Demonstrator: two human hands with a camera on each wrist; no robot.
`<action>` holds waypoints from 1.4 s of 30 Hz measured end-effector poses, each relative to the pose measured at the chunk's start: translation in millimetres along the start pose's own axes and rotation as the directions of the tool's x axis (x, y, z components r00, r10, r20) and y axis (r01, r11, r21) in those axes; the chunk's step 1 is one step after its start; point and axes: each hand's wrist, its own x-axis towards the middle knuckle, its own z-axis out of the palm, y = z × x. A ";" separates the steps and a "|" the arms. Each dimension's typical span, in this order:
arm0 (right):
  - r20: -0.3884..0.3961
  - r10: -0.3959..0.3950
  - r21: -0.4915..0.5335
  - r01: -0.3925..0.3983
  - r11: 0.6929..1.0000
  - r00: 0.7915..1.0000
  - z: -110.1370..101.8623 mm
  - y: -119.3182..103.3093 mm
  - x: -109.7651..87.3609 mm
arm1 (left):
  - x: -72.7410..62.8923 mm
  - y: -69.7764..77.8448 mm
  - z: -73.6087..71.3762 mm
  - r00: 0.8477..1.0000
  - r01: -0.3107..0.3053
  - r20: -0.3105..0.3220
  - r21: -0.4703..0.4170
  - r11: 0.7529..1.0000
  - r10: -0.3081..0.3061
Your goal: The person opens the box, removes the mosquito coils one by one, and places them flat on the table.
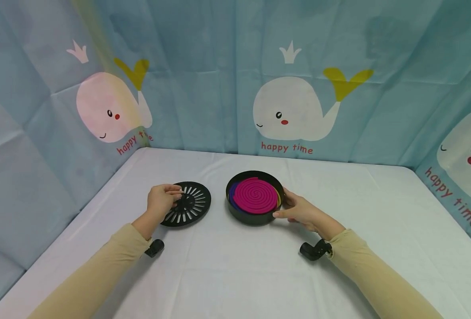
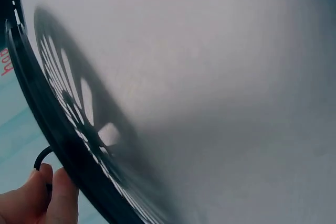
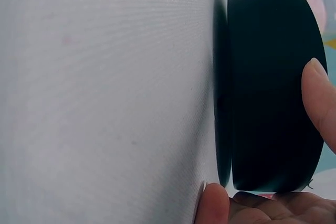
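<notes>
My left hand point(image 1: 159, 203) pinches the small ring handle point(image 2: 43, 155) of a black, round, slotted lid point(image 1: 206, 200). In the left wrist view the lid stands off the white cloth, throwing a slotted shadow beside it. To its right is a round black mosquito coil tin point(image 1: 253, 219), lidless, with a magenta mosquito coil point(image 1: 255, 196) on top inside. Blue point(image 1: 232, 195) and yellow point(image 1: 279, 200) edges peek out from under that coil. My right hand point(image 1: 302, 213) grips the tin's right side, thumb on the near wall and fingers partly hidden behind.
A white cloth point(image 1: 227, 274) covers the table. Blue curtains point(image 1: 207, 88) printed with whales rise along its back and sides. Black wrist cameras point(image 1: 314, 250) hang below both sleeves, close over the cloth.
</notes>
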 end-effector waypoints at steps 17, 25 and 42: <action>-0.006 0.000 -0.002 0.000 1.000 1.000 2.6 0.7 -2.3 | 8.6 2.7 -0.5 1.000 0.000 -0.014 -0.018 1.000 0.000; -0.014 0.004 -0.009 -0.004 1.000 1.000 4.1 0.8 -3.5 | 14.2 -1.0 -1.5 0.999 0.030 -0.022 -0.029 0.999 -0.030; -0.007 -0.007 -0.021 0.006 1.000 1.000 0.4 0.2 -2.5 | 5.4 7.4 -4.5 1.000 0.019 -0.007 -0.108 0.994 -0.020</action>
